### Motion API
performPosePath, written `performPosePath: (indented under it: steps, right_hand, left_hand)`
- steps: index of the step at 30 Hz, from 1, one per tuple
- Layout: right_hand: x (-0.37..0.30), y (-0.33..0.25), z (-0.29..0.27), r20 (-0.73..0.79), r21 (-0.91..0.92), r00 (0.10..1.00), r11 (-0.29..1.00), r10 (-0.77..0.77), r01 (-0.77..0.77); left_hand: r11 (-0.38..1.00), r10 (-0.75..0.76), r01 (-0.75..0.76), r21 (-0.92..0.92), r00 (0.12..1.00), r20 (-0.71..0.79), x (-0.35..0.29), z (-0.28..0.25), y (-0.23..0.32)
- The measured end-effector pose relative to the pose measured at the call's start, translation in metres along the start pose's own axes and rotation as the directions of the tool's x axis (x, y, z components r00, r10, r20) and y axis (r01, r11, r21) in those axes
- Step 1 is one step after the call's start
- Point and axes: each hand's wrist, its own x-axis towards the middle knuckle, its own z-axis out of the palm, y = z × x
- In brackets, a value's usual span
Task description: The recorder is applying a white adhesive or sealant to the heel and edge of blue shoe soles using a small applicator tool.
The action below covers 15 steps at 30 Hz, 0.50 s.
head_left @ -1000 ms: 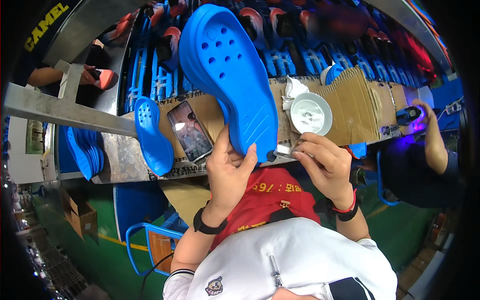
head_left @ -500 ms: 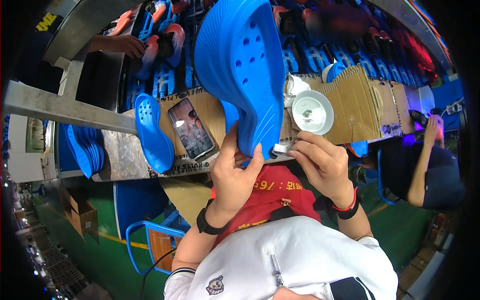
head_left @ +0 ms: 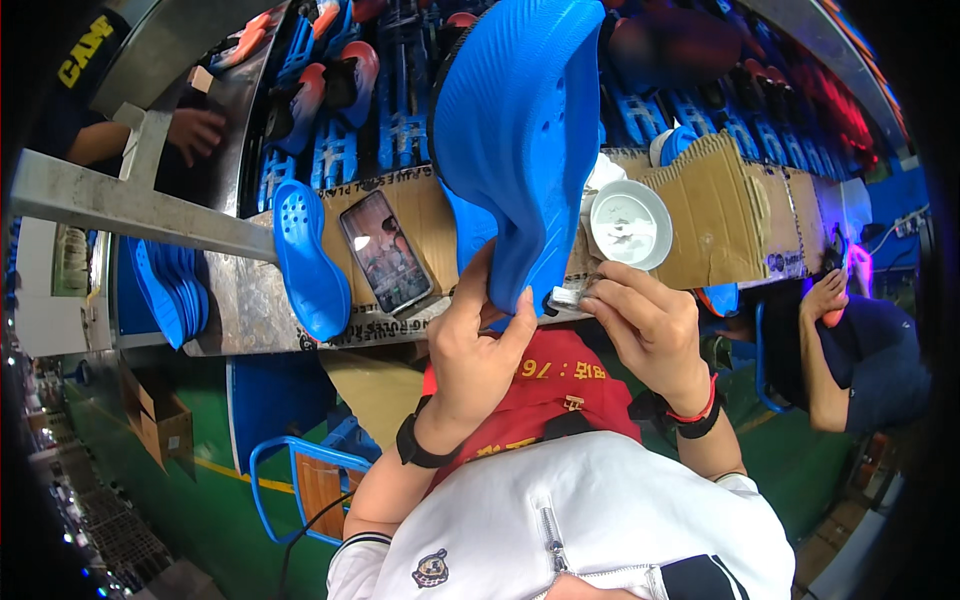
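My left hand [head_left: 475, 335] grips the narrow lower end of a thick blue foam shoe sole [head_left: 525, 120], thumb on its right side. The sole stands up on end, its ridged side wall turned toward me and a few round holes partly showing. Close to that lower end, my right hand [head_left: 650, 325] pinches a small tool with a white end [head_left: 566, 296]; its exact kind is unclear. Beyond my right hand sits a white bowl [head_left: 655, 252] with white residue inside. Another blue piece [head_left: 472, 230] is partly hidden behind the raised sole.
On the cardboard-covered bench lie a phone [head_left: 385, 252] and a blue sole [head_left: 310, 262]. Stacked blue soles [head_left: 165, 290] are at far left. A cardboard flap [head_left: 710, 205] lies right of the bowl. Behind runs a line with shoes [head_left: 350, 85]. Other people work on both sides.
The blue sole has turned and shifted right, showing more side wall and fewer holes. My right hand has barely moved. The left co-worker's hand has drawn away from a shoe on the line.
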Motion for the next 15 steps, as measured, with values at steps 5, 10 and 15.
performPosePath:
  steps: [5, 10, 15]
  right_hand:
    - [0.003, 0.002, 0.001, -0.008, -0.025, 1.0, 1.0, -0.002, 0.001]
    - [0.009, 0.001, -0.006, -0.047, -0.046, 0.996, 0.996, 0.071, -0.073]
    - [0.007, 0.002, -0.02, -0.204, 0.023, 0.972, 0.993, 0.119, -0.117]
  left_hand:
    - [0.998, -0.055, 0.054, 0.017, 0.997, 0.062, 0.002, -0.004, 0.001]
    - [0.993, -0.097, 0.098, -0.068, 0.995, 0.02, 0.013, -0.002, 0.003]
    - [0.998, -0.064, 0.064, 0.003, 0.998, 0.008, 0.029, -0.037, 0.024]
